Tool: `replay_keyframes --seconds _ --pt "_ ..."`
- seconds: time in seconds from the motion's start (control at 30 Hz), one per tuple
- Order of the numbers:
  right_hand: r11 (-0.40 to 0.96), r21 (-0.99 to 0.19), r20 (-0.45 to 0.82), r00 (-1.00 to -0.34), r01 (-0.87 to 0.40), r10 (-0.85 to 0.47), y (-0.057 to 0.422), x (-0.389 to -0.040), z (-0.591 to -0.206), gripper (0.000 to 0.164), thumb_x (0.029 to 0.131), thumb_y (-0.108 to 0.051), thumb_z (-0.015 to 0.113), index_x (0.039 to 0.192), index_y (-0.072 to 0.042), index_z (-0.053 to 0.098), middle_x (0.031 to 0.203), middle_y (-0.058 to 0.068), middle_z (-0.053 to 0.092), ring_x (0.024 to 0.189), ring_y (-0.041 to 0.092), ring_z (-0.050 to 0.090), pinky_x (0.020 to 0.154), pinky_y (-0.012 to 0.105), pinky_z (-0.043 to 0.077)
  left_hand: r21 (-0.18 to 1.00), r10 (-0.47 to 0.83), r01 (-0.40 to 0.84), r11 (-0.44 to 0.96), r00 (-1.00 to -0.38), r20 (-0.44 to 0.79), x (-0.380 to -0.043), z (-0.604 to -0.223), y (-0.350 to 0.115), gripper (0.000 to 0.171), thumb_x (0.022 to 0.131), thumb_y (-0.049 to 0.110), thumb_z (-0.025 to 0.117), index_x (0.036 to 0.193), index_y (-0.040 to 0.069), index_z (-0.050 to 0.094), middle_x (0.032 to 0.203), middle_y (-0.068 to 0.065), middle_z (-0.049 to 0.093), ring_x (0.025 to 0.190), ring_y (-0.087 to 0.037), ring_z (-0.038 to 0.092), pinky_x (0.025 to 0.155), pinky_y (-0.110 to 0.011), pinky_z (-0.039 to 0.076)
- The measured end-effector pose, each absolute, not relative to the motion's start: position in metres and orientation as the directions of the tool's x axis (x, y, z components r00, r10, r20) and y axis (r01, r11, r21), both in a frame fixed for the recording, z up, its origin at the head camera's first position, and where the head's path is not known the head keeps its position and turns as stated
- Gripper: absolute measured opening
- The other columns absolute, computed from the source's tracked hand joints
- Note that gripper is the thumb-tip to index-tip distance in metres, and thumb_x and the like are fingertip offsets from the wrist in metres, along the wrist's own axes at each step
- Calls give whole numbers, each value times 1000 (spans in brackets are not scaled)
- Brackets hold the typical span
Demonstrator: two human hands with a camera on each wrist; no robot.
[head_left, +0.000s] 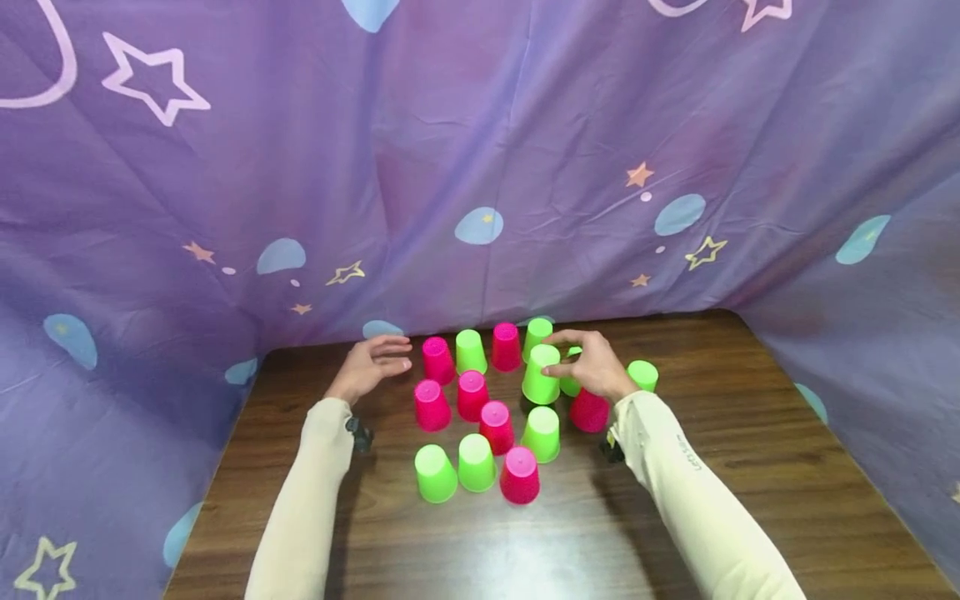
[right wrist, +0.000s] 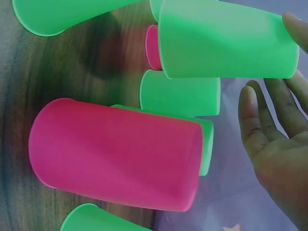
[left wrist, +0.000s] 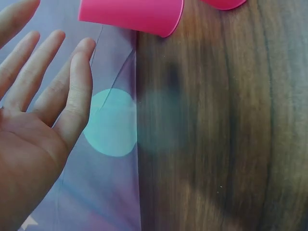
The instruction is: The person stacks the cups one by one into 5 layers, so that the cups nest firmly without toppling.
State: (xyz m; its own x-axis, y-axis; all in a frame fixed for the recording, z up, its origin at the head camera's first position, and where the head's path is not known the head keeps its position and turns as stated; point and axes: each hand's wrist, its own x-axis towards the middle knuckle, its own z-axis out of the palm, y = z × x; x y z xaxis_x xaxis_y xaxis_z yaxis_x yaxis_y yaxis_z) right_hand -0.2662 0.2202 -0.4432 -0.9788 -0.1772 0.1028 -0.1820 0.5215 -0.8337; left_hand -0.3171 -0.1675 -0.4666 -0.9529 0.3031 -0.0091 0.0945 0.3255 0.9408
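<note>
My right hand point(head_left: 596, 364) pinches an upside-down green cup point(head_left: 540, 377) near its closed top. That cup hangs over the table with a dark shadow beneath it; the right wrist view shows the held green cup point(right wrist: 226, 41) with thumb and fingers at its base end. Below the right hand stands a pink cup point(head_left: 589, 411), and another green cup point(head_left: 572, 379) is partly hidden behind the fingers. At the back left, my left hand point(head_left: 369, 365) holds nothing, its fingers extended toward a pink cup point(head_left: 438, 361). In the left wrist view this hand point(left wrist: 43, 106) is apart from the pink cup point(left wrist: 132, 14).
Several more pink and green cups stand upside down in loose rows, including a green cup point(head_left: 436, 473) and a pink cup point(head_left: 520, 475) at the front. One green cup point(head_left: 642, 376) is at the right. A purple curtain point(head_left: 420, 167) hangs behind the wooden table point(head_left: 750, 433).
</note>
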Motion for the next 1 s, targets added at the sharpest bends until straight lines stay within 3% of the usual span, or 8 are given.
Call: replay_keyframes --seconds 0.2,0.33,0.43,0.67,0.8,1.0 --pt "545 -814 123 -977 -200 -175 222 -269 -436 48 76 -12 85 121 -5 70 118 16 72 90 23 69 78 22 55 940 329 138 312 -944 30 -305 -470 -164 49 89 6 74 134 -4 57 136 -27 61 125 -43 61 99 -35 57" --pt "571 -792 137 -975 -215 -176 223 -272 -433 48 76 -14 86 121 -6 70 121 15 72 108 27 67 97 34 51 944 340 137 299 -940 29 -300 -475 -162 46 88 4 73 132 -2 60 134 -31 61 122 -43 63 97 -38 58" --pt "588 -777 148 -973 -224 -175 223 -274 -430 48 76 -16 86 120 -8 71 124 13 72 117 28 63 104 40 46 948 345 132 291 -938 25 -296 -479 -162 46 88 5 74 132 -1 60 135 -31 60 123 -45 62 97 -38 58" --pt "555 -803 147 -974 -218 -170 224 -279 -421 48 76 -13 87 121 -6 71 120 15 72 76 11 68 76 20 53 950 372 138 279 -928 26 -287 -485 -160 51 87 7 76 133 -6 58 133 -29 62 122 -46 63 97 -40 58" --pt "538 -814 158 -974 -220 -160 227 -283 -415 47 76 -11 86 120 -5 71 117 17 73 81 6 67 77 16 53 947 372 132 292 -928 15 -283 -487 -160 50 87 9 77 132 -4 59 131 -25 65 120 -42 65 97 -40 58" --pt "558 -798 168 -973 -228 -157 232 -290 -407 48 78 -11 85 122 -3 69 119 19 73 94 15 73 75 16 56 943 374 121 311 -927 -4 -279 -489 -161 51 86 11 78 131 -4 60 130 -24 67 120 -42 65 99 -43 57"
